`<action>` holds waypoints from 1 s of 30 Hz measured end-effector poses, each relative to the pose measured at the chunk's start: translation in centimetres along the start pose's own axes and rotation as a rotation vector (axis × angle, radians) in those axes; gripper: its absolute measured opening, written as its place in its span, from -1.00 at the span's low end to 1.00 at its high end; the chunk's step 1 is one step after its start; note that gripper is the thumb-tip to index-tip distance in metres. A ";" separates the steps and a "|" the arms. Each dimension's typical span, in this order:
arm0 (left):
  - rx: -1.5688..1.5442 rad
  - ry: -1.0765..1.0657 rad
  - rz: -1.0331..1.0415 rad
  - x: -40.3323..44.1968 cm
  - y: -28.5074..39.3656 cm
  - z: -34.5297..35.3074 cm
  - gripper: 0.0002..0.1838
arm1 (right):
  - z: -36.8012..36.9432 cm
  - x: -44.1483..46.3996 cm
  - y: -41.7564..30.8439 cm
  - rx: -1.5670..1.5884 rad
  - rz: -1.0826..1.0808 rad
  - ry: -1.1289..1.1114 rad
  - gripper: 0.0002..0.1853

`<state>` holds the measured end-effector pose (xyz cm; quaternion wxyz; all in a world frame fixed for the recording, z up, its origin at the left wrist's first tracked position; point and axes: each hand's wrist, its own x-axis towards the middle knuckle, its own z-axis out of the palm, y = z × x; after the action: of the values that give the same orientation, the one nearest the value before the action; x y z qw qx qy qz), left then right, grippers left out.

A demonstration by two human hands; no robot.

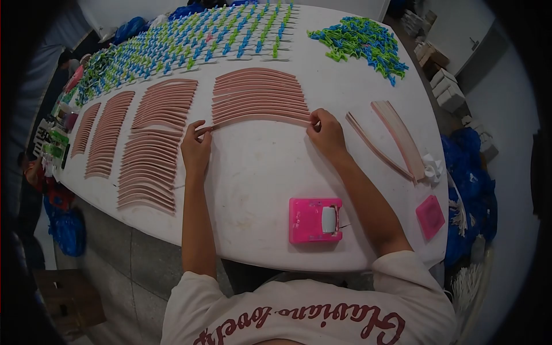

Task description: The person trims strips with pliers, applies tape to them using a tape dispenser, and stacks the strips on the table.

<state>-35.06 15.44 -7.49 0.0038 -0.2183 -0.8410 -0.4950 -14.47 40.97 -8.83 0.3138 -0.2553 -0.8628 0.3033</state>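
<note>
A thin, curved pinkish-brown strip (261, 117) lies at the near edge of a row of similar strips (259, 92) on the white table. My left hand (196, 146) pinches its left end between thumb and fingers. At the other end, my right hand (328, 135) is closed with its fingertips on the strip. The strip bows away from me, close against the row. Nearer to me stands a pink box with a pale roller (315, 221), apart from both hands.
More strip rows (148, 169) lie to the left. Blue and green clips (230, 34) cover the table's far side, with a loose heap of clips (362, 46) at back right. Right of my arm are a strip bundle (399, 135), crumpled white paper (431, 169) and a pink square (430, 217).
</note>
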 end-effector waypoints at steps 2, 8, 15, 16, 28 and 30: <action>0.011 0.004 0.006 0.1 -0.1 0.0 -0.63 | 0.1 0.0 0.2 -0.004 -0.006 0.000 -0.83; 0.004 -0.007 -0.016 -0.1 0.4 -0.2 -0.65 | 0.1 0.0 0.3 -0.002 -0.020 -0.004 -0.82; -0.048 -0.024 -0.054 -0.1 0.5 -0.2 -0.67 | 0.0 -0.1 0.3 0.036 -0.019 0.001 -0.81; -0.051 -0.023 -0.052 -0.2 0.5 -0.2 -0.67 | -0.3 0.0 0.2 0.034 -0.021 0.003 -0.81; -0.025 -0.088 -0.056 -0.7 0.6 -1.1 -0.62 | -13.9 -6.3 3.7 -0.624 -0.123 0.149 -0.76; -0.020 -0.109 -0.050 -0.8 0.3 -1.0 -0.61 | -14.7 -8.0 4.8 -0.422 0.210 0.047 -0.76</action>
<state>-34.47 14.47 -6.91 -0.0564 -0.2237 -0.8402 -0.4907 2.37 44.60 -6.10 0.2402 -0.4105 -0.8683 0.1410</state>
